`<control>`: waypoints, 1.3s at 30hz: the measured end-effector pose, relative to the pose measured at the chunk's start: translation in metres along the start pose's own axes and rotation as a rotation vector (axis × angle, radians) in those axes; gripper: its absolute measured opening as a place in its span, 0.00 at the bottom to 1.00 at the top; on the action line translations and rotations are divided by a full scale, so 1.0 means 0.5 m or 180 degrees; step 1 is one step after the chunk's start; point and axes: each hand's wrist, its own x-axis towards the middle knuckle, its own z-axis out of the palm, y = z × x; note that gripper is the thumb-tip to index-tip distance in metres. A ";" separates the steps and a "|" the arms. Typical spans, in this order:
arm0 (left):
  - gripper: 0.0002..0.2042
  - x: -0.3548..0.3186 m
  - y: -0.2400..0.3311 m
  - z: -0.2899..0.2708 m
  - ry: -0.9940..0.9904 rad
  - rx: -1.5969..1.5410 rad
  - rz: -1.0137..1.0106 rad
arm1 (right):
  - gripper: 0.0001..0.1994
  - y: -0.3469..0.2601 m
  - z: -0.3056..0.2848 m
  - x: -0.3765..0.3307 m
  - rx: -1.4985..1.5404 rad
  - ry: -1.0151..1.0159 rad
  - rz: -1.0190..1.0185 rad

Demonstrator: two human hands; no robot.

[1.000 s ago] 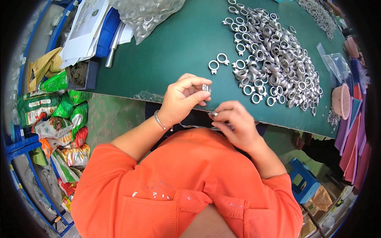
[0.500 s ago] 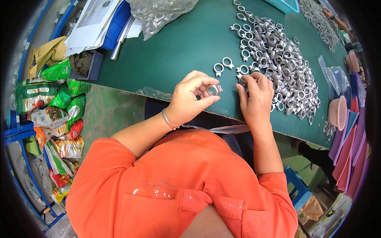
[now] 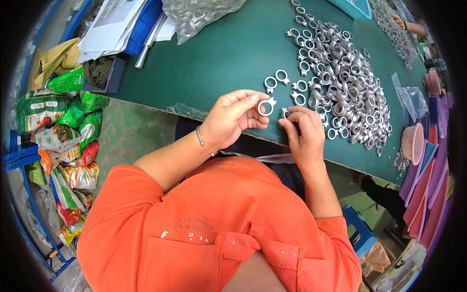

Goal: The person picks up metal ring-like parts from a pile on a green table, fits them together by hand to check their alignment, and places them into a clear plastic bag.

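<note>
One metal ring (image 3: 271, 103) is pinched by the left hand's (image 3: 228, 117) fingers, a second ring (image 3: 284, 114) by the right hand's (image 3: 307, 134), left of the pile (image 3: 348, 82); probably light, stiff, best held by rim.

The right fingers (image 3: 300, 119) partly hide a metal piece (image 3: 285, 114), and the top edge crops the clear bag (image 3: 185, 36).

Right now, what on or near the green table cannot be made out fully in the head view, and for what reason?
All in the head view:
Lugged metal ring at the right hand: partly covered by that hand.
Pile of metal rings: lower ones hidden beneath upper ones.
Clear plastic bag: top cut off by the upper edge.
Light-blue basket: also cut off there.
Blue stool: partly behind the orange sleeve.
</note>
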 end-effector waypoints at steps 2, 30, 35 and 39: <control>0.12 0.007 0.002 -0.007 -0.0069 -0.0123 -0.0003 | 0.11 0.003 0.000 -0.002 0.0081 -0.0046 -0.0002; 0.11 0.121 0.124 0.020 -0.0255 0.5046 0.3046 | 0.14 -0.023 -0.046 -0.047 0.4583 0.0179 0.1771; 0.15 0.125 0.054 -0.018 -0.0556 0.5436 0.2855 | 0.09 -0.058 -0.046 -0.086 0.2938 -0.0944 0.1811; 0.16 0.099 0.048 -0.011 -0.0589 0.5299 0.2098 | 0.09 -0.072 -0.036 -0.085 0.0808 -0.0881 0.0344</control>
